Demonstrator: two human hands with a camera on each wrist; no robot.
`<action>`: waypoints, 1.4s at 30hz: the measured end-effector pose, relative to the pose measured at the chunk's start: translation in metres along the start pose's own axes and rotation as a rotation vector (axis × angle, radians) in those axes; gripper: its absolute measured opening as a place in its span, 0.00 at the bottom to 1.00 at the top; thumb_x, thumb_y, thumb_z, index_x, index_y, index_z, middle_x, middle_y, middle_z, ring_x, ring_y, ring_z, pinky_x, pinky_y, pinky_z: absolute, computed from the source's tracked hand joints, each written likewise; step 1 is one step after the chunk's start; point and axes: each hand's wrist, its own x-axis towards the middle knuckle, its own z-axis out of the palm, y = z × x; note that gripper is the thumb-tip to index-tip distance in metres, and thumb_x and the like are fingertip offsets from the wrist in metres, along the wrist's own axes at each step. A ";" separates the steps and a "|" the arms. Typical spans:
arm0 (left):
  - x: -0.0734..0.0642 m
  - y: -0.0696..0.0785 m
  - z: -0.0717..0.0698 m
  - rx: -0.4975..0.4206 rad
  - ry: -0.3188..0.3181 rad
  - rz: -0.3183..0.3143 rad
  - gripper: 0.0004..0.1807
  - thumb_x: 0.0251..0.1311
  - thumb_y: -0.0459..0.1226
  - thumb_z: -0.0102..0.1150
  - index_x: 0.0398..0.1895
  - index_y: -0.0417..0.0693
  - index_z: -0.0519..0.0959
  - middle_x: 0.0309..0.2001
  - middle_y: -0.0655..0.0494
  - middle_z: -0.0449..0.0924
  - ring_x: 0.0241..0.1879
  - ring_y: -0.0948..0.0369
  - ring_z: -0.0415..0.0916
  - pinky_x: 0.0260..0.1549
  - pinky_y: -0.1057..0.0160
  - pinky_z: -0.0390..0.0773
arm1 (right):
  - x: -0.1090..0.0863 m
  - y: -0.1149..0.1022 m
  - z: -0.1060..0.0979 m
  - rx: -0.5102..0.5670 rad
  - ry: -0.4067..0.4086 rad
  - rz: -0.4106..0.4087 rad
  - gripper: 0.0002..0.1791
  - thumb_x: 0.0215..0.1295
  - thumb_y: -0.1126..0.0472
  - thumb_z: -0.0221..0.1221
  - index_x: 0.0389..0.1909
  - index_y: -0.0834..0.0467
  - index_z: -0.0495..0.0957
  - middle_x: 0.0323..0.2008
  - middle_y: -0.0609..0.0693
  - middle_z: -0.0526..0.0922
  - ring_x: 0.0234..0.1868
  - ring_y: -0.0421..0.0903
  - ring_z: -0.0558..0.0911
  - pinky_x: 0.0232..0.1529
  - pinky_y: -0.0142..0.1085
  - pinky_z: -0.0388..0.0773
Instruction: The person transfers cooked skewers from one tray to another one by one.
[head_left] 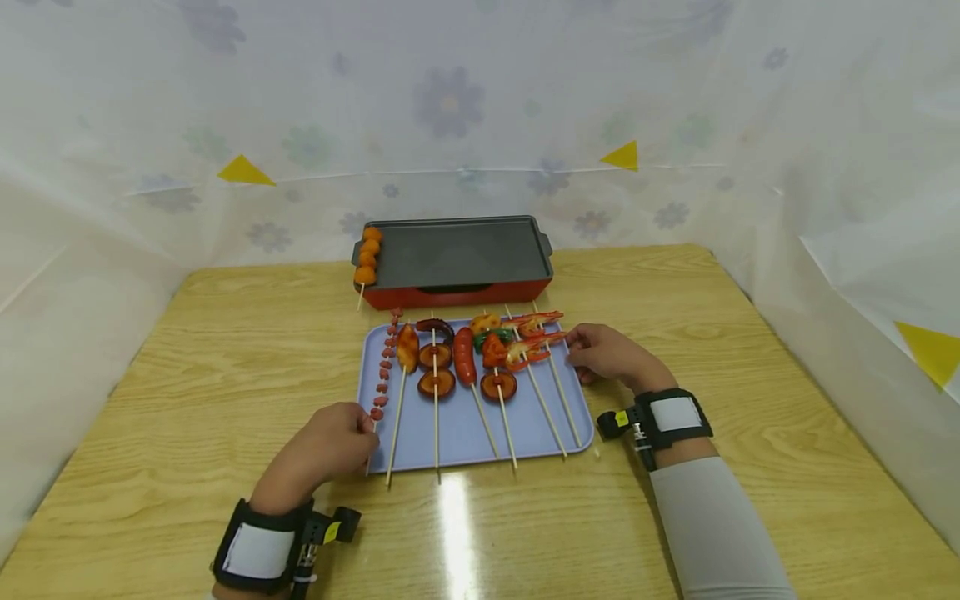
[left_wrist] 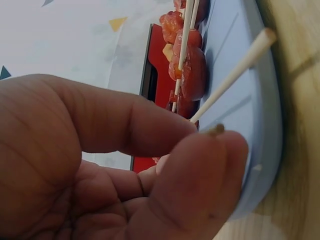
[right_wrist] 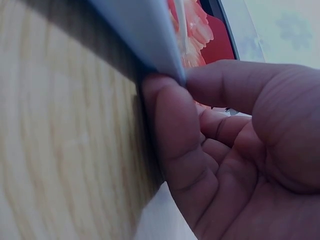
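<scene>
My left hand (head_left: 333,437) pinches the stick of a small-meat-chunk skewer (head_left: 382,388) between thumb and finger, at the left edge of a pale blue tray (head_left: 465,429). In the left wrist view the stick's end (left_wrist: 216,130) pokes out between the fingertips. On the right side, my right hand (head_left: 615,358) pinches the tray's rim (right_wrist: 150,37), thumb and finger on either face of it. Across the tray lie a sausage skewer (head_left: 465,357), mushroom skewers (head_left: 437,383), a wing-like skewer (head_left: 407,348) and shrimp skewers (head_left: 536,342).
Behind the tray stands a red grill (head_left: 465,254) with a dark flat plate. A skewer of orange balls (head_left: 367,257) lies along the plate's left end, its stick overhanging the front. Flowered white sheeting (head_left: 450,100) rises around the wooden table (head_left: 210,367).
</scene>
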 end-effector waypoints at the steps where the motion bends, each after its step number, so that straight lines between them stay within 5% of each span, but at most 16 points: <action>1: 0.000 0.000 0.000 0.005 -0.005 -0.002 0.04 0.53 0.33 0.54 0.26 0.41 0.74 0.20 0.51 0.74 0.20 0.57 0.69 0.18 0.63 0.66 | 0.000 0.000 0.000 0.001 0.000 0.002 0.15 0.64 0.64 0.52 0.50 0.66 0.67 0.35 0.57 0.73 0.27 0.47 0.76 0.28 0.36 0.78; 42: 0.002 -0.001 0.000 0.033 -0.024 -0.025 0.16 0.59 0.46 0.56 0.21 0.43 0.76 0.16 0.52 0.76 0.17 0.59 0.71 0.17 0.65 0.65 | 0.003 0.001 -0.001 -0.010 -0.001 0.019 0.16 0.64 0.64 0.52 0.51 0.66 0.67 0.35 0.57 0.73 0.27 0.47 0.76 0.27 0.35 0.78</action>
